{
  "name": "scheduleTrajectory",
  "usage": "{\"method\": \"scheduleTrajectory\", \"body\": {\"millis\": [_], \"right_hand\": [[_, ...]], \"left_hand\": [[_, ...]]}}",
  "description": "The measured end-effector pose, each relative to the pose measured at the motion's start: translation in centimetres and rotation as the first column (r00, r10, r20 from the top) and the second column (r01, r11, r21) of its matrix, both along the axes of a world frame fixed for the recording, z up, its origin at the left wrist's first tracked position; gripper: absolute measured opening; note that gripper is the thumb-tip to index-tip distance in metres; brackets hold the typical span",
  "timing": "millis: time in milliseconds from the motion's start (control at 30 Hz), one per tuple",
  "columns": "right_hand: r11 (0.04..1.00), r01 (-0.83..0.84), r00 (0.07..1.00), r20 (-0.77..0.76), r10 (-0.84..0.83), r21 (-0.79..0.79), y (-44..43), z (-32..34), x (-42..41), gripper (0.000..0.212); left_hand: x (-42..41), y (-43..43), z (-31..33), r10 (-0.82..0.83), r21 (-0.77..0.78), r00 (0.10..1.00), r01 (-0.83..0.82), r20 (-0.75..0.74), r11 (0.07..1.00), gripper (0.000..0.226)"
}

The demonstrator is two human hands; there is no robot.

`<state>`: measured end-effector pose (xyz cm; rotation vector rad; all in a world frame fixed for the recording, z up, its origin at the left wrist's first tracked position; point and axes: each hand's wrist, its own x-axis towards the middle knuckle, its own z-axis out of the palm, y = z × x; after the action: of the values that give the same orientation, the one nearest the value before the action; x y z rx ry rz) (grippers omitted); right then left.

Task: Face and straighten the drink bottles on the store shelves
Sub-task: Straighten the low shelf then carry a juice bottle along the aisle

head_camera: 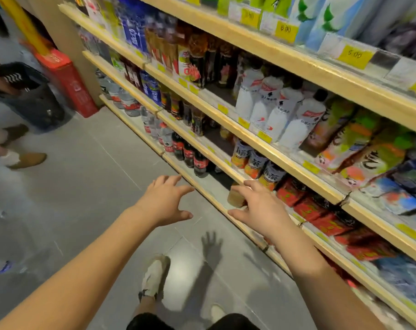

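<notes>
Wooden shelves (pixel 273 160) full of drink bottles run from far left to near right. My left hand (pixel 165 202) hovers over the floor just before the lowest shelf's edge, fingers spread, holding nothing. My right hand (pixel 255 208) reaches over that shelf edge with fingers spread, right beside a pale tan bottle (pixel 235 198) that stands alone; contact is unclear. Dark cola bottles (pixel 190 154) with red labels stand left of it, red-labelled bottles (pixel 307 206) to its right. White bottles (pixel 280 110) line the shelf higher up.
A dark shopping basket (pixel 23 96) and a red box (pixel 66 82) stand at the aisle's far left, with another person's feet (pixel 23 160) nearby. Grey floor tiles (pixel 95 186) lie open in front of the shelves. Yellow price tags (pixel 354 55) line the shelf edges.
</notes>
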<state>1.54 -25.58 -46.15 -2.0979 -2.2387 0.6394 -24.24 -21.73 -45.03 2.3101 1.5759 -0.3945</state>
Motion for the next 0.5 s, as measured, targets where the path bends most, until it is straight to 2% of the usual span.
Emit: {"method": "scheduleTrajectory", "body": {"millis": [167, 300, 400, 500], "right_hand": [[0.972, 0.233, 0.972, -0.020, -0.233, -0.007, 2.3, -1.4, -3.5, 0.071], [0.908, 0.418, 0.907, -0.042, -0.419, -0.023, 2.9, -1.3, -6.2, 0.067], [0.870, 0.490, 0.871, -0.081, -0.485, 0.063, 2.5, -1.2, -6.8, 0.063], [0.829, 0.558, 0.828, -0.080, -0.555, 0.020, 2.7, -0.9, -6.5, 0.063]], "left_hand": [[-1.8, 8.2, -1.5, -0.228, -0.057, 0.974, 0.226, -0.015, 0.972, 0.084], [-2.1, 12.6, -1.7, -0.353, -0.078, 0.936, 0.352, 0.002, 0.933, 0.084], [-1.1, 14.8, -1.9, -0.450, -0.082, 0.893, 0.449, 0.013, 0.890, 0.084], [0.2, 16.4, -2.3, -0.511, -0.113, 0.859, 0.510, 0.024, 0.853, 0.085]]}}
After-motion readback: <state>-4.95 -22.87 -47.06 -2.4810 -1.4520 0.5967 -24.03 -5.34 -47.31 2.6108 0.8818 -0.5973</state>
